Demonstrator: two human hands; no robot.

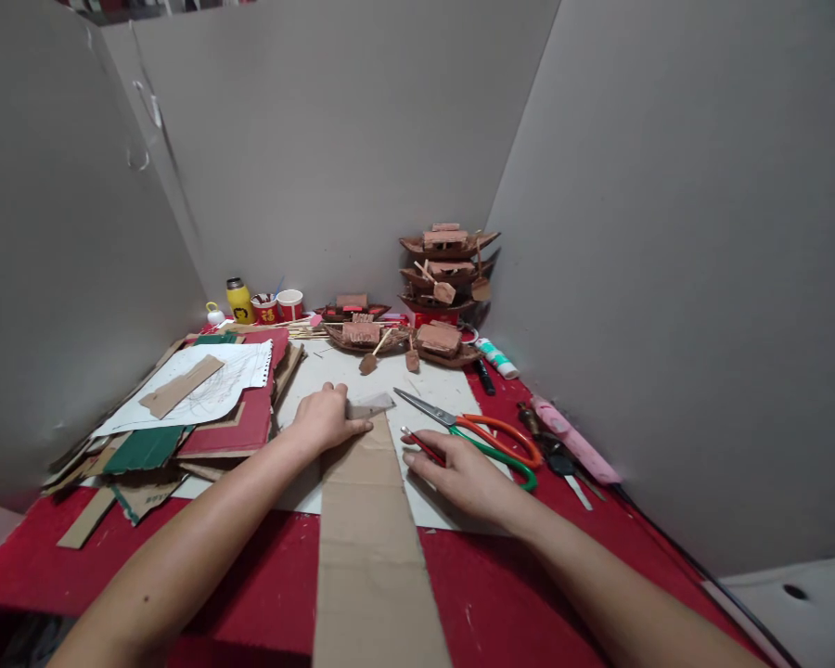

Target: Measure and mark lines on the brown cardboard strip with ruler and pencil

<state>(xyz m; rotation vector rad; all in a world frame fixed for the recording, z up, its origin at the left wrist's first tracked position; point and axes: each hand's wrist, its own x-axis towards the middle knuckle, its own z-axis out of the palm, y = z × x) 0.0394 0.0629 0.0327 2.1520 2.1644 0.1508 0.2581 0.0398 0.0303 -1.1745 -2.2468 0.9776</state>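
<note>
A long strip of brown cardboard runs from the white work sheet over the table's near edge. Across its far end lies a clear plastic ruler, partly hidden under my left hand, whose curled fingers and thumb grip and press it down. My right hand is closed around a slim red pen, its tip raised just right of the strip. Large scissors with one orange and one green handle lie right beyond that hand, blades pointing left.
Several brown model boats stand at the back, some stacked. On the left lies a pile of cardboard and paper. A yellow bottle and paper cups stand behind it. A pink glue gun lies near the right wall.
</note>
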